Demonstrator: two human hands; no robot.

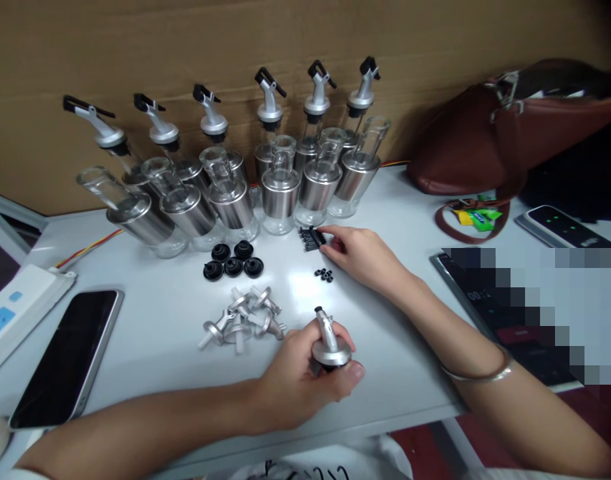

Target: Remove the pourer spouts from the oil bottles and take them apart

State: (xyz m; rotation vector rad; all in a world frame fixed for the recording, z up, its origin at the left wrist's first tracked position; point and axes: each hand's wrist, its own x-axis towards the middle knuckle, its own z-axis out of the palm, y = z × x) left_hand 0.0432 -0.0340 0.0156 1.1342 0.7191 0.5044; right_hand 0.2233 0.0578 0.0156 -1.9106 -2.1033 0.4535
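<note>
Centrally, in the head view, the left hand [298, 377] occupies the lower middle of the frame and has its fingers curled around a silver pourer [332, 352]. The thumb lies along the near side of the pourer, below its disc, and points toward the right of the frame; the index finger bends behind the spout and shows again on its right. The disc thus sits between thumb and index finger, with the spout rising above them, tilted slightly to the left and tipped in black. A black part shows beneath the disc, partly covered by the thumb.

Right of centre, the right hand [362, 255] reaches in from the lower right. Its thumb and index finger are slightly parted at the right edge of a row of black levers [310, 239]; whether they pinch one cannot be told. Just below these fingertips lies a cluster of small black rings [325, 275].

Left of centre, five black stoppers [234, 267] lie above five silver spouts [236, 333], well apart from the right fingers; the spouts lie near the left wrist.
</note>
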